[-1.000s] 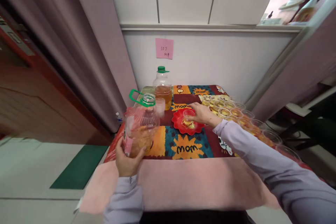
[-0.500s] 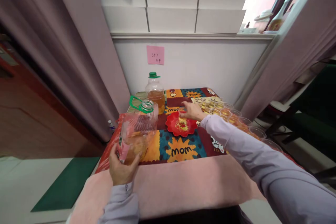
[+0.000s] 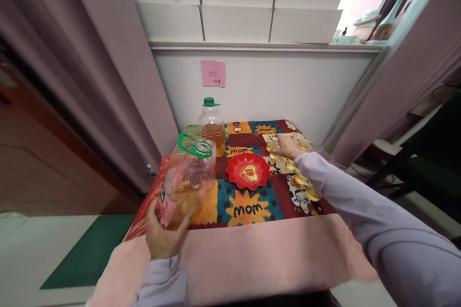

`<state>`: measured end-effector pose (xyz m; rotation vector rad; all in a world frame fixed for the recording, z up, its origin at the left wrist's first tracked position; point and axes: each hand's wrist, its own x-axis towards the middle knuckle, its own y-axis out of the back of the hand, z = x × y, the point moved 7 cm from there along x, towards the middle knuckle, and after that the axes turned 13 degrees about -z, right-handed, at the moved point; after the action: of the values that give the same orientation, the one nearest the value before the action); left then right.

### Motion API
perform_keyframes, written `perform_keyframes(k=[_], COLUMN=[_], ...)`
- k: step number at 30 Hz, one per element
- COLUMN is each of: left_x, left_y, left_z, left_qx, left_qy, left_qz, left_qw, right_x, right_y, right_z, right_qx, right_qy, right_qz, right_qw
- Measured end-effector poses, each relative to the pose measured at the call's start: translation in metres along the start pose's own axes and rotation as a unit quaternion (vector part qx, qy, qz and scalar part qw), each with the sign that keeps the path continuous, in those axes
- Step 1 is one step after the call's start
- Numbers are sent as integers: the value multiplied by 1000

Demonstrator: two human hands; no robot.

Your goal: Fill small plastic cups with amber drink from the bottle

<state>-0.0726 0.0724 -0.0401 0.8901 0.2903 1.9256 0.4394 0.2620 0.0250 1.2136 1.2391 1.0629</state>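
Cups (image 3: 313, 195): yellow-filled, standing close together from two to four o'clock of the red plate (image 3: 235, 175).
Right hand (image 3: 287, 147): fingers are curling down at the cups' two o'clock end; whether they are closing on one, I cannot tell.
Left hand (image 3: 163, 237): thumb and fingers are spreading wide around the jug (image 3: 187, 184), holding its lower body at nine o'clock.
Cup handling: a light, level pinch is probably serving best, since thin walls may be giving under pressure and spilling.
Sleeve (image 3: 345, 201): it is covering several cups, so a low forearm could be knocking rims.
Bottle (image 3: 212, 132): green-capped, it is standing at ten o'clock, behind the uncapped jug.
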Motion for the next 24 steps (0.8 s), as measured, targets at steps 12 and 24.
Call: perform_keyframes(k=[12, 24], left_x=[-1, -5], left_y=[2, 1], left_z=[1, -10], left_qx=[0, -5], left_qy=[19, 35], left_qz=[-7, -9], left_qw=[1000, 999], right_x=[9, -16], right_y=[-25, 45], right_z=[10, -134], right_qx=[13, 76], right_qy=[-16, 199], right_qz=[2, 60], right_qw=[1000, 975])
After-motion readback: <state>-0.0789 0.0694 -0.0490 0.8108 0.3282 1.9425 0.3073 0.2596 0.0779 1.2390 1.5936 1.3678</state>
